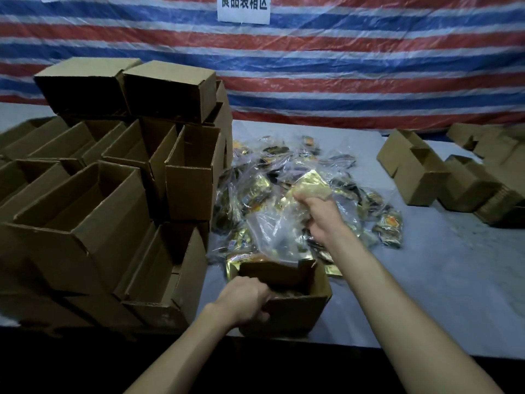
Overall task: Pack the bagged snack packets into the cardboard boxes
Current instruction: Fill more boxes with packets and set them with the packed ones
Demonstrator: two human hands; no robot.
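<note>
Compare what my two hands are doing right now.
The left hand grips the rim of the cardboard box; the right hand clutches a clear bag of snack packets. The left sits nearer, at the table edge; the right reaches farther, over the packet pile. Both are bare, with fingers curled round something.

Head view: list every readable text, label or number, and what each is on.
"良品装相区": on the white paper sign on the red, white and blue striped tarp. The frame edge cuts the tops of the characters, so the fourth may be 箱.
Gold foil snack packets in clear bags: orange print, too blurred to read.
Brown cardboard boxes: no print visible.
</note>
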